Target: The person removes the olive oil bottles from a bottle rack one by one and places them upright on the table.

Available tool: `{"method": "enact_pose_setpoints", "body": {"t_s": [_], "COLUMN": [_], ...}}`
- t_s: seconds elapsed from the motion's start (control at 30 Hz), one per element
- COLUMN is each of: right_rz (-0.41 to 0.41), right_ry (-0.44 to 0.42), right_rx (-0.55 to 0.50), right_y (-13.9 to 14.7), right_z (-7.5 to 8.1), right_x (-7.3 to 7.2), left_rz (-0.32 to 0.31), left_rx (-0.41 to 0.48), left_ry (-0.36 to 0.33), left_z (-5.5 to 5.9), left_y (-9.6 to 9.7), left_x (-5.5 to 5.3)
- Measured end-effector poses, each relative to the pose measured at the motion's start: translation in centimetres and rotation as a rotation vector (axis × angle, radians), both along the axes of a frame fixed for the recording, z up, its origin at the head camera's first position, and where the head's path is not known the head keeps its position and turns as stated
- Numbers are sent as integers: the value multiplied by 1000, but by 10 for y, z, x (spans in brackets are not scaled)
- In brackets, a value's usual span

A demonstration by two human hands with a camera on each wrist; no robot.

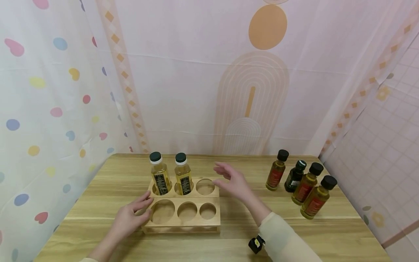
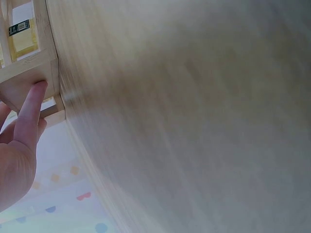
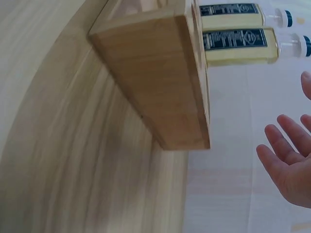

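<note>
A two-tier wooden rack with round holes stands on the table. Two bottles of pale yellow oil with dark green caps, a left one and a middle one, sit upright in its back row. The other holes hold nothing. My left hand touches the rack's left side; in the left wrist view a fingertip rests against the wooden end panel. My right hand, fingers spread and holding nothing, hovers by the back right hole; the right wrist view shows it apart from the rack's side panel.
At the table's right stand several bottles: dark-capped ones with red labels and a smaller dark green one. A small black object is at the right sleeve. Patterned curtains hang behind the table and at both sides.
</note>
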State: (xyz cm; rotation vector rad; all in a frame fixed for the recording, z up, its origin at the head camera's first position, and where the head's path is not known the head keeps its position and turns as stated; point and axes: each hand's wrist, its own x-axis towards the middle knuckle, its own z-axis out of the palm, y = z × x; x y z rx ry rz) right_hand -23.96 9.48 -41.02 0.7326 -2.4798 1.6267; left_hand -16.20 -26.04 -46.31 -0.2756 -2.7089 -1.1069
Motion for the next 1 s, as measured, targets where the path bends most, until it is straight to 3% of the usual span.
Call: {"method": "enact_pose_setpoints", "body": {"t_s": [0.23, 0.5, 1.0], "right_rz": [94, 154, 170], "right_ry": [18, -21, -73], "right_rx": [3, 27, -34], "right_y": [-23, -45, -78], "right_z": [6, 16, 29], "right_x": [-7, -14, -24], "left_rz": [-4, 2, -2], "left_rx": [0, -7, -6], "left_ry": [-8, -9, -6], "left_z": [0, -1, -3], "left_y": [0, 0, -1], "left_x": [0, -1, -1]}}
